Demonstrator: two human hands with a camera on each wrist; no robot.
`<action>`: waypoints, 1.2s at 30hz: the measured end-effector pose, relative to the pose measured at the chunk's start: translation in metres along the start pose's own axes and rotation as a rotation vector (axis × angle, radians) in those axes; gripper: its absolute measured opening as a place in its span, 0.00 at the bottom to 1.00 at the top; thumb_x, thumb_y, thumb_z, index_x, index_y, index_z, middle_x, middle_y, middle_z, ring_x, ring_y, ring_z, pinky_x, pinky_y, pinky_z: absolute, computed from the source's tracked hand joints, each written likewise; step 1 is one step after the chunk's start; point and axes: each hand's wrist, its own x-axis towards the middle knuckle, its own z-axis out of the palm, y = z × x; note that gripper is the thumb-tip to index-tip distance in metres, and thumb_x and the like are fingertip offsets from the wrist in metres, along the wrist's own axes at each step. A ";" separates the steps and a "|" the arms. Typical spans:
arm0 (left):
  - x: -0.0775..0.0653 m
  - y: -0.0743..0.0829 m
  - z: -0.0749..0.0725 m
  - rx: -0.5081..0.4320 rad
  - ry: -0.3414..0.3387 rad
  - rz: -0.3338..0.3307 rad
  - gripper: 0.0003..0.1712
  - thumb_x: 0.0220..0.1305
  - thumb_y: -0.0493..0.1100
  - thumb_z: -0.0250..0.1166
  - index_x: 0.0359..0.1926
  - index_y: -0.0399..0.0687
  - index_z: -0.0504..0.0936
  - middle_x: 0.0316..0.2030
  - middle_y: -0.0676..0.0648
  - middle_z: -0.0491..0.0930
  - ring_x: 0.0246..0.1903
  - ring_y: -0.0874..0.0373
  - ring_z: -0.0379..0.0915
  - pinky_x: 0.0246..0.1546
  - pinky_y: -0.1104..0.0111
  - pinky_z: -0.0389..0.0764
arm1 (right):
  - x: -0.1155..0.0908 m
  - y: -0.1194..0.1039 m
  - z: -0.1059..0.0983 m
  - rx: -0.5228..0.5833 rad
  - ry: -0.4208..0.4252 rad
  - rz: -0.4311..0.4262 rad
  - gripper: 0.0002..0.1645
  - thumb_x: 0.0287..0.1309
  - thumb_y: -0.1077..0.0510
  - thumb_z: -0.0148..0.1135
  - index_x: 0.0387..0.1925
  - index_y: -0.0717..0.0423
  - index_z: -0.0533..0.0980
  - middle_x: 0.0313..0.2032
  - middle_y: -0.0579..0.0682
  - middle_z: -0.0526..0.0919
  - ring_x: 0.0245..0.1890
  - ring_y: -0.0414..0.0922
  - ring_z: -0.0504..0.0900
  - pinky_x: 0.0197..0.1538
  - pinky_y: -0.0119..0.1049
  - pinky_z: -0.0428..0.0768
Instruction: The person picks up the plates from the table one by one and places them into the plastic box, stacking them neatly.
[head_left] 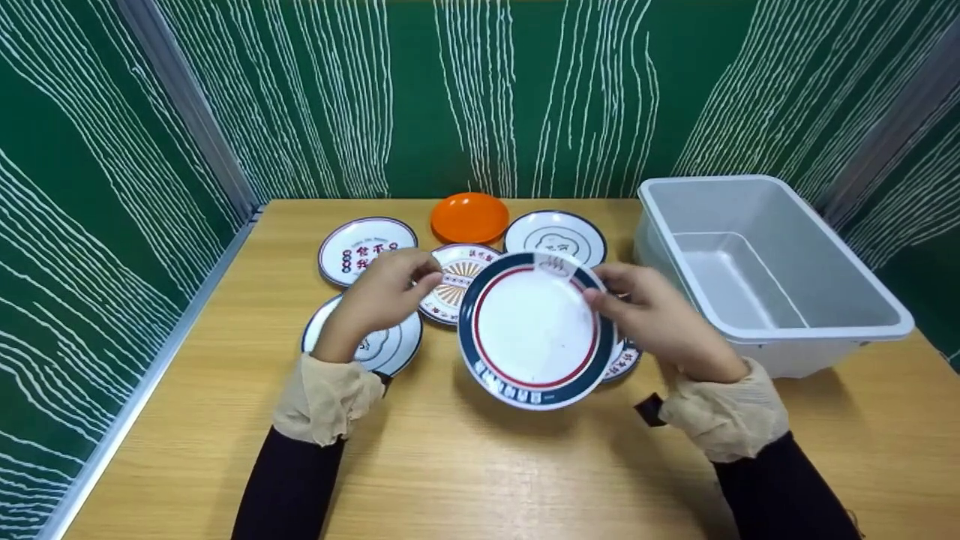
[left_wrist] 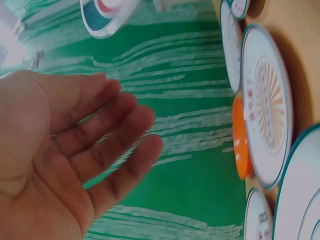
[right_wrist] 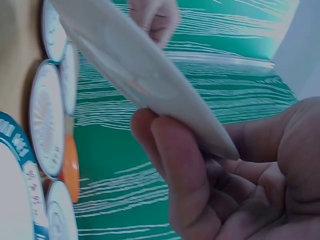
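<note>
My right hand (head_left: 664, 319) pinches the right rim of a white plate (head_left: 536, 330) with a dark blue-green border and a red ring. The plate is held up, its face tilted toward the head camera; the right wrist view catches its pale underside (right_wrist: 145, 75), thumb on one side and fingers on the other. My left hand (head_left: 386, 296) hovers above the left-hand plates, fingers loosely bent and nothing in them. Beneath it lies a white plate (head_left: 401, 345) with a dark rim. Partly hidden behind the raised plate is a plate with a sunburst (head_left: 450, 292).
At the back lie an orange plate (head_left: 469, 217), a plate with red characters (head_left: 364, 240) and a plate with a cloud outline (head_left: 555, 225). Another plate (head_left: 626, 364) is mostly covered by the raised one. A grey-white plastic bin (head_left: 750, 330) stands at right. Green patterned panels (head_left: 525, 97) enclose the table.
</note>
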 end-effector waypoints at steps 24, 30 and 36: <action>-0.021 -0.074 -0.042 0.116 -0.109 -0.500 0.18 0.76 0.46 0.59 0.59 0.39 0.78 0.58 0.36 0.76 0.55 0.42 0.71 0.62 0.47 0.75 | -0.048 0.015 -0.101 0.570 0.512 0.214 0.32 0.65 0.46 0.66 0.62 0.60 0.72 0.46 0.55 0.83 0.37 0.45 0.84 0.40 0.32 0.87; -0.025 -0.087 -0.042 0.069 -0.140 -0.565 0.19 0.77 0.45 0.57 0.61 0.38 0.76 0.62 0.34 0.74 0.60 0.40 0.69 0.67 0.44 0.69 | -0.057 0.031 -0.114 0.789 0.650 0.165 0.32 0.62 0.51 0.69 0.64 0.58 0.74 0.51 0.55 0.84 0.40 0.47 0.86 0.42 0.35 0.88; -0.031 -0.100 -0.044 0.018 -0.174 -0.634 0.22 0.77 0.45 0.57 0.64 0.38 0.73 0.66 0.32 0.68 0.64 0.38 0.65 0.70 0.42 0.66 | -0.057 0.045 -0.119 0.866 0.791 0.163 0.29 0.64 0.53 0.68 0.65 0.55 0.74 0.55 0.54 0.81 0.43 0.46 0.88 0.43 0.35 0.88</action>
